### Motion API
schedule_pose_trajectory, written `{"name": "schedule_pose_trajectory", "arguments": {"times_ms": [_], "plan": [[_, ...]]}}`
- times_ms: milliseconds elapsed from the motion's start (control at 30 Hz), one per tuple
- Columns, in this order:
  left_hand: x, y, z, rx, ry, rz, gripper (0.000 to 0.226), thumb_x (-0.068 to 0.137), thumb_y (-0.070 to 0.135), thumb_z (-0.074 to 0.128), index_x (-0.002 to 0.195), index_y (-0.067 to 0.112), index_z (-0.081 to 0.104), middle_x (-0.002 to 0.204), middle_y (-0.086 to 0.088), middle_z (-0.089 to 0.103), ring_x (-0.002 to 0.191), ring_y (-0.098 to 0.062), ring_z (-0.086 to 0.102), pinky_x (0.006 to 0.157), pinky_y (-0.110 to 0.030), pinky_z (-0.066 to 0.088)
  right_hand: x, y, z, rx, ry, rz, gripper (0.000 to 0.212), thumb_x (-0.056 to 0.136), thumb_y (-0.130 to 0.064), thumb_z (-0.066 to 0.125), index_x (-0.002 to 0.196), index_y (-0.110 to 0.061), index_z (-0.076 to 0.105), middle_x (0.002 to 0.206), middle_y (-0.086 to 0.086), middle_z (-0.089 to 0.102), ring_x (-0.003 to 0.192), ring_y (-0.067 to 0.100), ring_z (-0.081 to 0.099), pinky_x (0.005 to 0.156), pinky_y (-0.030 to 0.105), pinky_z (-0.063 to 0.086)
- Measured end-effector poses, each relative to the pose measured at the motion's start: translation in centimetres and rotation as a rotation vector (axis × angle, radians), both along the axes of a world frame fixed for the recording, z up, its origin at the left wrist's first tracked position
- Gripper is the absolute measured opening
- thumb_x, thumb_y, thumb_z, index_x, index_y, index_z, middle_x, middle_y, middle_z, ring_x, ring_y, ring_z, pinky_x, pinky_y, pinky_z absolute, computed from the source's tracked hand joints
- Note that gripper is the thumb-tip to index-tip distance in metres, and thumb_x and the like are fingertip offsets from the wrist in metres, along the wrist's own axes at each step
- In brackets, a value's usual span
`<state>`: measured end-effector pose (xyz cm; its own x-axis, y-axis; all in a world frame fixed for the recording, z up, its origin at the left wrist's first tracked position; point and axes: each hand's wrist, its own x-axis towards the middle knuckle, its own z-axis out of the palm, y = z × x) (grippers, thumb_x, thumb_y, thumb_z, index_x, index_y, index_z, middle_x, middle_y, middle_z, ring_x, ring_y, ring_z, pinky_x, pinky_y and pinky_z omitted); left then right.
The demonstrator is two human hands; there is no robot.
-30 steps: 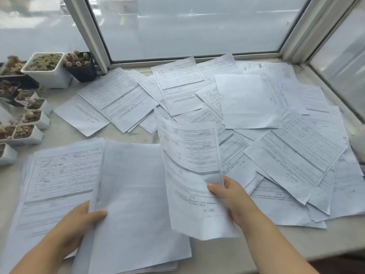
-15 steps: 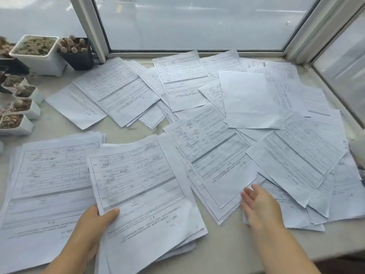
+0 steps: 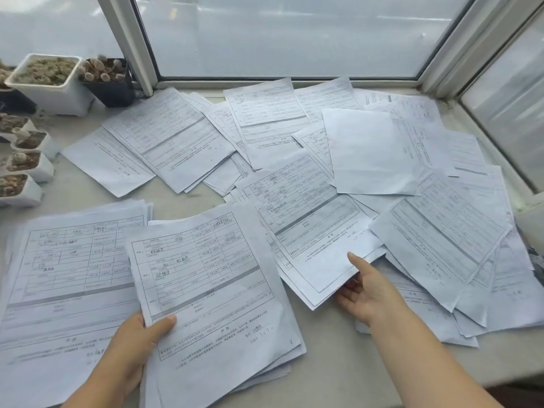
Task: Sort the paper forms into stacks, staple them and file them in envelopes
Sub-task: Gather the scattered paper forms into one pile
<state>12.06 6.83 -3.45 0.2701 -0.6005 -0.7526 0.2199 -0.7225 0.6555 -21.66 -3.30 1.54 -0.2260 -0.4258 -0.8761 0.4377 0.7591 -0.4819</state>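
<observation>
Window light falls on a pale sill. Your right hand pinches a form from the loose pile; your left hand grips the near-edge stack. Two stacks started, many forms left (no stapler or envelopes seen). Plant pots crowd the left corner.

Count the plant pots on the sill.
7 at least, all at the left: a large white pot, a black pot beside it, a dark one cut off behind, and four small white pots along the edge. More may be out of frame.
</observation>
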Motion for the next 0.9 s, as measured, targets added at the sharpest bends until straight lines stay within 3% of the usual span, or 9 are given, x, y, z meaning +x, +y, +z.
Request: {"name": "schedule_pose_trajectory", "arguments": {"times_ms": [100,200,267,433,533,700,767,833,900], "plan": [[-0.1,0.0,0.0,-0.004,0.003,0.018,0.02,0.089,-0.003,0.058,0.108,-0.002,0.064,0.092,-0.021,0.073,0.085,-0.041,0.07,0.076,-0.045,0.054,1.8,-2.0,-0.5,-0.09,0.109,0.041,0.011,0.09,-0.004,0.065,0.101,-0.004,0.063,0.106,0.01,0.069,0.091,0.027,0.065,0.087,0.039,0.053],[0.2,0.0,0.2,-0.031,0.007,0.09,0.019,0.09,-0.003,0.058,0.108,0.0,0.064,0.094,-0.022,0.072,0.087,-0.041,0.069,0.082,-0.049,0.052,2.1,-3.3,-0.8,-0.13,0.068,-0.027,0.013,0.093,0.006,0.052,0.096,-0.004,0.06,0.071,0.003,0.072,0.055,0.017,0.067,0.053,0.025,0.056],[0.3,-0.1,0.4,-0.051,0.006,0.177,0.017,0.091,-0.002,0.056,0.105,0.002,0.065,0.095,-0.021,0.072,0.087,-0.038,0.068,0.086,-0.051,0.051,2.3,-3.0,-0.3,-0.157,-0.053,-0.113,0.015,0.094,0.005,0.05,0.097,-0.006,0.06,0.058,0.001,0.07,0.046,0.012,0.066,0.041,0.021,0.052],[-0.6,-0.5,1.1,-0.063,-0.031,0.221,0.014,0.093,0.0,0.055,0.098,0.005,0.067,0.091,-0.015,0.074,0.083,-0.033,0.071,0.081,-0.044,0.052,4.9,1.2,0.8,-0.223,-0.28,-0.039,0.021,0.093,0.0,0.054,0.11,-0.007,0.065,0.095,0.008,0.076,0.078,0.021,0.074,0.075,0.037,0.06],[-1.5,-1.5,1.3,-0.042,0.046,0.201,0.017,0.094,0.005,0.055,0.107,0.002,0.066,0.099,-0.021,0.072,0.088,-0.035,0.069,0.079,-0.043,0.052,8.2,4.0,0.2,-0.194,-0.246,0.133,0.021,0.093,-0.001,0.054,0.109,-0.008,0.066,0.101,0.008,0.075,0.085,0.022,0.073,0.078,0.04,0.059],[-1.6,-2.5,1.1,-0.066,0.355,0.334,0.068,0.082,0.071,0.053,0.127,0.02,0.062,0.123,-0.009,0.066,0.116,-0.028,0.061,0.105,-0.049,0.04,13.0,7.3,-3.3,-0.165,-0.146,0.102,0.029,0.091,0.007,0.056,0.116,-0.008,0.062,0.106,0.007,0.074,0.103,0.028,0.067,0.095,0.045,0.052],[-1.8,-2.5,1.1,-0.082,0.422,0.301,0.053,0.086,0.053,0.057,0.123,0.016,0.064,0.117,-0.012,0.069,0.11,-0.031,0.065,0.103,-0.049,0.042,14.5,7.9,-4.1,-0.144,-0.124,0.125,0.03,0.085,0.008,0.065,0.112,-0.005,0.064,0.094,0.002,0.075,0.098,0.025,0.068,0.089,0.038,0.055],[-2.1,-2.4,0.9,-0.074,0.32,0.229,0.038,0.082,0.022,0.065,0.117,0.007,0.064,0.109,-0.016,0.071,0.101,-0.034,0.068,0.096,-0.049,0.046,15.0,8.0,-3.8,-0.062,-0.135,0.186,0.04,0.069,0.002,0.076,0.108,0.001,0.067,0.088,0.005,0.076,0.094,0.029,0.069,0.085,0.041,0.055],[-1.8,-2.5,0.5,-0.061,0.205,0.176,0.032,0.082,0.003,0.066,0.115,0.004,0.065,0.108,-0.017,0.071,0.098,-0.036,0.068,0.097,-0.053,0.047,14.2,7.4,-2.8,0.0,-0.126,0.269,0.031,0.077,-0.003,0.077,0.106,-0.002,0.066,0.088,0.009,0.075,0.084,0.029,0.07,0.072,0.04,0.058]]}}
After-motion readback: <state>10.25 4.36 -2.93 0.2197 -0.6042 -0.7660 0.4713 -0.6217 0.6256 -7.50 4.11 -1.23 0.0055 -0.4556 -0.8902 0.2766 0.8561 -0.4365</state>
